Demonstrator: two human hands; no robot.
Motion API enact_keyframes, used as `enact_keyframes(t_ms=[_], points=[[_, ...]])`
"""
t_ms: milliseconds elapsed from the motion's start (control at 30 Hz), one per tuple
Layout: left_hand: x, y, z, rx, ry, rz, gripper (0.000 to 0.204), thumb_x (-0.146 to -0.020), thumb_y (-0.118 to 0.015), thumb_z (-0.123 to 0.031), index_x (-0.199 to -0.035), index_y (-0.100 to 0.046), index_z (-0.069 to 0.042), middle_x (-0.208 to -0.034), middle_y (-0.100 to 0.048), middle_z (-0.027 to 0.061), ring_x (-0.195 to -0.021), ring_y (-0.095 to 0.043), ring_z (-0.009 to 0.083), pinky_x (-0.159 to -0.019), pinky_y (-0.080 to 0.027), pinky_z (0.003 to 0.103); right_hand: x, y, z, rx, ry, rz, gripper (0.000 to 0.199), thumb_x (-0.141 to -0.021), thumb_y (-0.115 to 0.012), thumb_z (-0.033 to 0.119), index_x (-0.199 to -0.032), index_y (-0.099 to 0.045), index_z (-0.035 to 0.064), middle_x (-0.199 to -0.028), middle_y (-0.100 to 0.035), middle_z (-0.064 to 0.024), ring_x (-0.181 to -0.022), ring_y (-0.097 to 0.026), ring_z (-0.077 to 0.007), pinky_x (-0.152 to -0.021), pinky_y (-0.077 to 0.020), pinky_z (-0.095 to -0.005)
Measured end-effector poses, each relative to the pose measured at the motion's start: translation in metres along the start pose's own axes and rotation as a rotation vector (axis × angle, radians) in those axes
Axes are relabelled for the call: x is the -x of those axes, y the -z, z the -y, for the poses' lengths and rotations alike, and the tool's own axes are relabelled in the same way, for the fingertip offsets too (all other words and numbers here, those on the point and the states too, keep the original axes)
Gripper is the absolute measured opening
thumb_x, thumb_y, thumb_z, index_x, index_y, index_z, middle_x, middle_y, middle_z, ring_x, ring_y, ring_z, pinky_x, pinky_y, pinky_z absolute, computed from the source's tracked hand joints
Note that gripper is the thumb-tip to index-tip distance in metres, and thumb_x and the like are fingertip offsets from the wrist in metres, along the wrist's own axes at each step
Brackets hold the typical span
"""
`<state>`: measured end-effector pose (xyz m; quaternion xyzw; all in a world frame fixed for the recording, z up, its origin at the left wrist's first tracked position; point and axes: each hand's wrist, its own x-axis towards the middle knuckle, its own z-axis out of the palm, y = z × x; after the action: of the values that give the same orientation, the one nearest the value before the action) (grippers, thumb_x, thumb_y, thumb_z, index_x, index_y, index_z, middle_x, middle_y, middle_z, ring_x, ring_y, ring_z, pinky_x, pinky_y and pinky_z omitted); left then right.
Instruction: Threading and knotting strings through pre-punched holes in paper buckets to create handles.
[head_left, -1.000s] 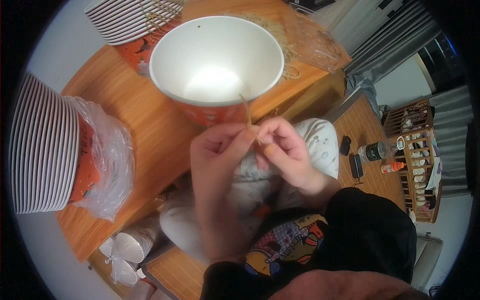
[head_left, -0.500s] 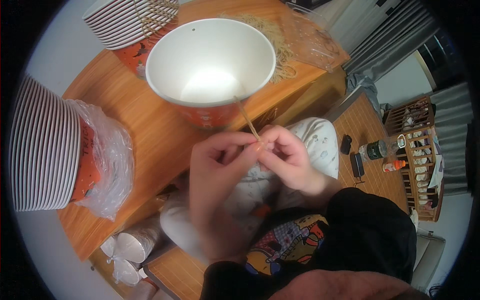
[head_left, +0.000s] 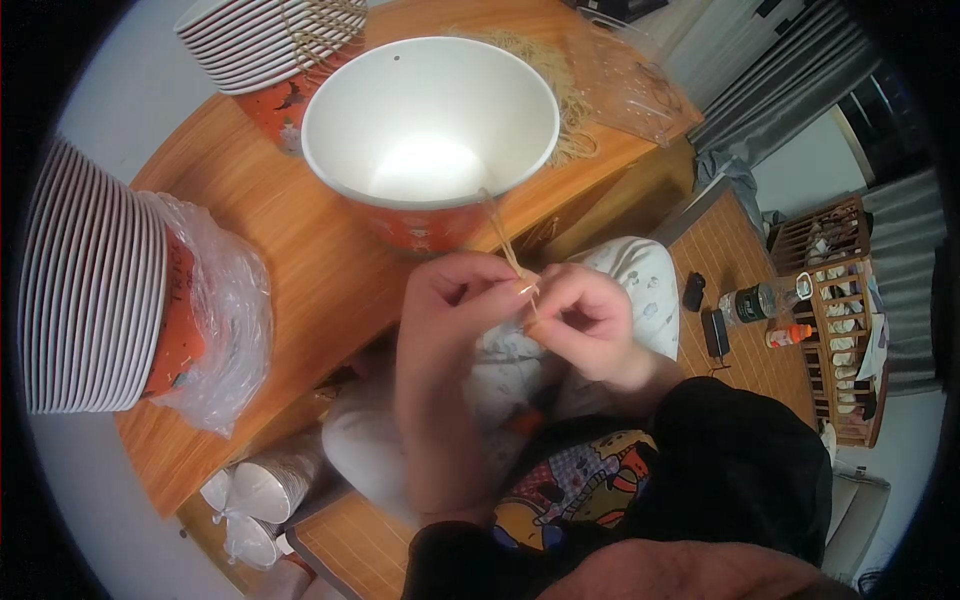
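A large paper bucket [head_left: 430,228], white inside and orange outside, stands on the wooden table with its mouth tilted toward me. Tan twine [head_left: 504,238] runs from the near side of its rim down to my fingers. My left hand [head_left: 455,295] pinches the twine between thumb and forefinger, just below the bucket. Close beside it on the right, my right hand [head_left: 588,322] is closed in a pinch on the thin lower end of the twine. Both hands hover above my patterned white trousers [head_left: 640,285].
Nested buckets [head_left: 95,290], partly in clear plastic [head_left: 225,310], stand at the left. Another stack [head_left: 265,50], draped with twine, is at the back. Loose twine pieces [head_left: 570,100] and a clear plastic package [head_left: 635,95] lie behind the bucket. White cups [head_left: 270,490] sit below the table [head_left: 290,230].
My right hand has moved slightly down and away from the left, with a twine end stretched between them. The bucket appears a little farther right in view.
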<state>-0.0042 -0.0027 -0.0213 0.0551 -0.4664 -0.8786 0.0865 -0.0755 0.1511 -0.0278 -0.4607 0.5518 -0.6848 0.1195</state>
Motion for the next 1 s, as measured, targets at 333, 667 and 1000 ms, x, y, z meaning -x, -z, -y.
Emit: enact_keyframes(t_ms=[333, 667, 1000], points=[[-0.01, -0.01, 0.007, 0.485, 0.024, 0.045, 0.014, -0.079, -0.066, -0.006, -0.09, -0.065, 0.003, -0.074, -0.06, 0.0027, -0.059, -0.049, 0.0073, -0.052, -0.035, 0.021, -0.006, 0.007, 0.008, 0.078, 0.122, 0.117, 0.011, -0.08, -0.069, -0.003, -0.086, -0.061, 0.0027, -0.08, -0.063, -0.0066, -0.063, -0.056, -0.0137, -0.056, -0.0426, -0.0252], [-0.023, -0.02, 0.014, 0.739, 0.066, 0.198, 0.015, -0.091, -0.054, -0.019, -0.078, -0.05, -0.015, -0.058, -0.031, -0.009, -0.053, -0.029, 0.0051, -0.041, -0.019, 0.021, -0.007, 0.015, 0.013, 0.075, 0.245, 0.313, 0.011, -0.079, -0.07, 0.0, -0.087, -0.064, 0.0025, -0.082, -0.066, -0.0083, -0.069, -0.063, -0.0215, -0.059, -0.0491, -0.0297], [-0.029, -0.017, 0.027, 0.977, 0.1, 0.342, 0.021, -0.098, -0.046, -0.029, -0.088, -0.062, -0.019, -0.059, -0.03, -0.0081, -0.055, -0.027, 0.0058, -0.046, -0.021, 0.022, -0.009, 0.02, 0.007, 0.04, 0.4, 0.359, 0.011, -0.076, -0.074, 0.002, -0.084, -0.066, 0.0047, -0.078, -0.065, -0.0062, -0.06, -0.062, -0.0195, -0.05, -0.046, -0.0279]])
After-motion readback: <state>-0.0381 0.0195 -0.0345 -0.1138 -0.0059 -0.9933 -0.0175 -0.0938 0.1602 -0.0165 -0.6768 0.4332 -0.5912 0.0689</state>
